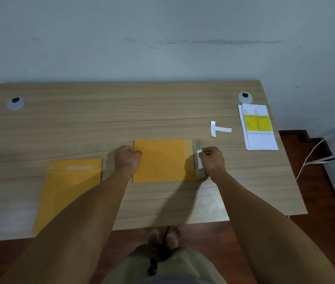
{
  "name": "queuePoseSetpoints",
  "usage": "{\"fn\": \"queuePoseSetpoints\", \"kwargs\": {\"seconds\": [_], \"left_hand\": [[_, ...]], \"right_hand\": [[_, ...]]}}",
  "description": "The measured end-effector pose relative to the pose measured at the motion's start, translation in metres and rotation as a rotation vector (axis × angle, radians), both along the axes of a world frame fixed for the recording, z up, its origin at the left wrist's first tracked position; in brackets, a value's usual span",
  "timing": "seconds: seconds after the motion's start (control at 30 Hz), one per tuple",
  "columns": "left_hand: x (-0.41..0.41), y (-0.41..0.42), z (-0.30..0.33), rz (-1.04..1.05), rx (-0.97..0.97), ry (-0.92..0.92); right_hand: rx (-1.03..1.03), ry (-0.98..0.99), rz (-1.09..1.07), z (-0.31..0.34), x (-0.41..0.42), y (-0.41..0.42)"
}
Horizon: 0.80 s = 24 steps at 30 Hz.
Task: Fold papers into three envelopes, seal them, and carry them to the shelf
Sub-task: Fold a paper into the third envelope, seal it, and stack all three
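Note:
An orange envelope (162, 160) lies flat at the middle of the wooden desk (121, 111), its flap (197, 144) open toward the right. My left hand (127, 157) has its fingers curled and grips the envelope's left edge. My right hand (213, 159) pinches a white backing strip (200, 160) over the flap's adhesive band. A second orange envelope (68, 191) lies at the front left, flap folded down, partly under my left forearm. A stack of folded white papers (259, 128) with a yellow block sits at the right edge.
Two peeled white strips (219, 129) lie crossed on the desk between the middle envelope and the papers. Grey cable grommets sit at the back left (15, 103) and back right (245, 97). A white cable (310, 154) hangs off the right side over the red floor.

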<state>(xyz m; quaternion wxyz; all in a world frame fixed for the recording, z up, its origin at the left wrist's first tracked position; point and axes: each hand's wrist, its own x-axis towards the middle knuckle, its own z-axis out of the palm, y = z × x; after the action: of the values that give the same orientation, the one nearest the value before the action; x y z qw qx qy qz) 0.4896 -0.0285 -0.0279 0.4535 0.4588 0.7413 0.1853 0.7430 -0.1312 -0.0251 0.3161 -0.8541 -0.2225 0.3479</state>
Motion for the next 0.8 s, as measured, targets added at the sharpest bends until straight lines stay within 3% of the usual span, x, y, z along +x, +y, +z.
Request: {"fn": "queuePoseSetpoints", "kwargs": {"seconds": [0.37, 0.8], "left_hand": [[0.107, 0.01, 0.032, -0.215, 0.039, -0.179], [0.309, -0.022, 0.033, -0.199, -0.021, -0.274]], "right_hand": [[0.058, -0.02, -0.14, 0.03, 0.066, -0.018], [0.016, -0.115, -0.002, 0.03, 0.228, -0.027]]}}
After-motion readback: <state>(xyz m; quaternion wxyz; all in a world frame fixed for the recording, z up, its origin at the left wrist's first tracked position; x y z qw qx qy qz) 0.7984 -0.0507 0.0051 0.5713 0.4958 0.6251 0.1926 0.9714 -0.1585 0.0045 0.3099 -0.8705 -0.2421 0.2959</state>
